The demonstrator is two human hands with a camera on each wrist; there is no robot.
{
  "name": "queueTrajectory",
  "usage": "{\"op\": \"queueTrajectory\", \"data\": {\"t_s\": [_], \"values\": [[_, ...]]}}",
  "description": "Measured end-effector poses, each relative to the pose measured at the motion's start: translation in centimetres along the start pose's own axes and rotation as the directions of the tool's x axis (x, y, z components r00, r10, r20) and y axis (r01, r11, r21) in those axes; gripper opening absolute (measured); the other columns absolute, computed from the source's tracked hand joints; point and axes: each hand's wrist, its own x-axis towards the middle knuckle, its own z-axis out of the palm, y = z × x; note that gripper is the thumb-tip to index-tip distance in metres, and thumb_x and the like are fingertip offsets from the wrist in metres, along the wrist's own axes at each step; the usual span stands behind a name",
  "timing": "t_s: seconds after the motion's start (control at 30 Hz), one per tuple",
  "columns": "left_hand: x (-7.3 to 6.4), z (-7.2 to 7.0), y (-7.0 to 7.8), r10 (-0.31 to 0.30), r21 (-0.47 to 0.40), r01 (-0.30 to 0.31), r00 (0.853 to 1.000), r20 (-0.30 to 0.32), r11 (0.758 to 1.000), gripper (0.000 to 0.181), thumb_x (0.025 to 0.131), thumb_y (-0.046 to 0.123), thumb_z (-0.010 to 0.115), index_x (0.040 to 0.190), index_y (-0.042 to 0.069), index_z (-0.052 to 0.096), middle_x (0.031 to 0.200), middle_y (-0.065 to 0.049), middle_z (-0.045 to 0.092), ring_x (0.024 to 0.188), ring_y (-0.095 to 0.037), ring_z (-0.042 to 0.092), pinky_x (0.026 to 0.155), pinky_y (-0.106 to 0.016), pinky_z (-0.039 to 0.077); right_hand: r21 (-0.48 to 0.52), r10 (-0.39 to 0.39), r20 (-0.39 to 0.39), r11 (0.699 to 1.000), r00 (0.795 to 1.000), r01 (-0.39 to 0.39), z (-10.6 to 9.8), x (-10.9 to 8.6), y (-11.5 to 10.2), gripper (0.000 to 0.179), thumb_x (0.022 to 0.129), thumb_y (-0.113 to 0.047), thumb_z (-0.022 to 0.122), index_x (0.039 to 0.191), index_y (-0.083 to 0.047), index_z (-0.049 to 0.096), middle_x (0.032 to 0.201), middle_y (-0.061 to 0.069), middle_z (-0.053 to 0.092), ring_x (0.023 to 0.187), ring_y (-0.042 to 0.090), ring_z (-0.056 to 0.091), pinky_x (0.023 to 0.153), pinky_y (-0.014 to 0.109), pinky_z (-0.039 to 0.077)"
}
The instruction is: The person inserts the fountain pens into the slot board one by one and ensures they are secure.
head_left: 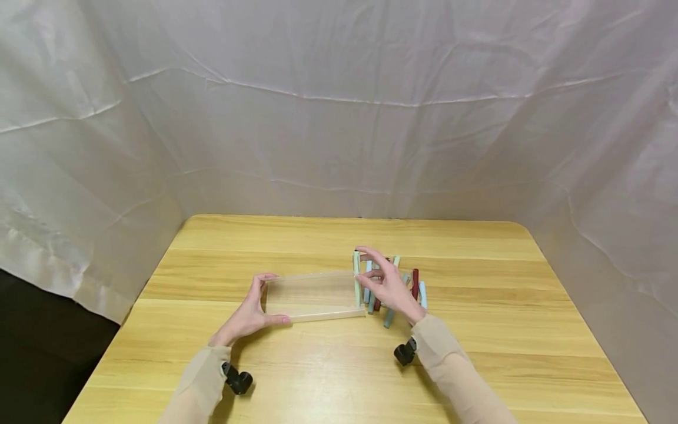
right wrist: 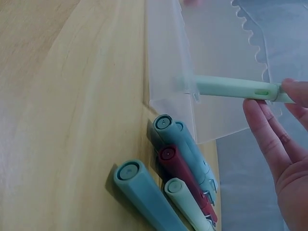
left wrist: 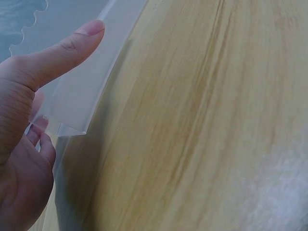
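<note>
A clear plastic pen tray (head_left: 312,294) with a scalloped edge (right wrist: 254,36) is held at its left end by my left hand (head_left: 251,309). The thumb (left wrist: 72,53) lies along its front lip, and the other fingers reach behind it. At the right end, my right hand (head_left: 389,285) pinches a pale green pen (right wrist: 231,87) near its upper end. The pen's lower end sits inside the front lip of the tray, seen through the plastic. Just right of the tray lies a loose group of pens, including a dark red pen (right wrist: 185,173) and a teal pen (right wrist: 149,197).
More pens lie under and beside my right hand, among them a light blue pen (head_left: 423,294) and another dark red pen (head_left: 415,284). The wooden table (head_left: 328,371) is bordered by pale cloth curtains (head_left: 339,147) at the back and sides.
</note>
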Motion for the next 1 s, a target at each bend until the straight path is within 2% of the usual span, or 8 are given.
{"op": "queueTrajectory", "data": {"t_s": [0.2, 0.37, 0.57, 0.77, 1.0], "values": [[0.01, 0.04, 0.02, -0.001, -0.003, 0.001, 1.000, -0.004, 1.000, 0.100, 0.068, 0.015, 0.092, 0.143, 0.004, 0.026, 0.154, -0.022, 0.030, 0.154, -0.048, 0.009, 0.124, -0.069, 0.002, 0.023, -0.016, 0.031, 1.000, 0.999, 0.015, 0.09, 0.16, 0.19, 0.058, 0.098, -0.010, 0.065, 0.150, -0.023, 0.043, 0.143, 0.020, 0.052, 0.095, 0.032, 0.072, 0.079, 0.042, 0.065], [0.01, 0.01, 0.04, -0.001, -0.002, 0.001, 1.000, -0.004, 1.000, 0.100, 0.068, 0.015, 0.093, 0.143, 0.004, 0.026, 0.154, -0.022, 0.030, 0.154, -0.049, 0.009, 0.124, -0.070, 0.003, 0.044, 0.001, 0.049, 0.999, 0.999, -0.003, 0.19, 0.27, 0.44, 0.058, 0.098, -0.008, 0.064, 0.150, -0.023, 0.043, 0.143, 0.021, 0.051, 0.093, 0.034, 0.072, 0.078, 0.053, 0.063], [-0.01, 0.02, -0.03, -0.004, -0.015, 0.004, 1.000, -0.004, 1.000, 0.101, 0.068, 0.013, 0.093, 0.143, 0.002, 0.026, 0.155, -0.023, 0.029, 0.154, -0.051, 0.005, 0.124, -0.070, 0.001, 0.048, 0.034, 0.052, 0.998, 0.998, -0.036, 0.17, 0.24, 0.44, 0.059, 0.099, -0.010, 0.063, 0.151, -0.024, 0.041, 0.143, 0.018, 0.051, 0.090, 0.025, 0.072, 0.078, 0.051, 0.064], [0.00, 0.06, -0.08, -0.008, -0.020, 0.008, 1.000, 0.000, 1.000, 0.101, 0.068, 0.013, 0.092, 0.143, 0.003, 0.026, 0.155, -0.023, 0.028, 0.154, -0.051, 0.004, 0.124, -0.069, 0.001, 0.052, 0.037, 0.058, 0.998, 0.998, -0.040, 0.12, 0.33, 0.45, 0.058, 0.099, -0.011, 0.063, 0.151, -0.026, 0.041, 0.143, 0.018, 0.050, 0.091, 0.026, 0.072, 0.078, 0.051, 0.063], [0.01, 0.06, -0.04, -0.004, -0.017, 0.004, 1.000, -0.004, 1.000, 0.101, 0.067, 0.013, 0.093, 0.143, 0.002, 0.026, 0.155, -0.023, 0.029, 0.154, -0.051, 0.005, 0.124, -0.069, 0.001, 0.059, 0.036, 0.063, 0.997, 0.997, -0.040, 0.14, 0.42, 0.49, 0.059, 0.099, -0.012, 0.064, 0.152, -0.016, 0.040, 0.142, 0.019, 0.050, 0.092, 0.025, 0.072, 0.077, 0.048, 0.064]]}}
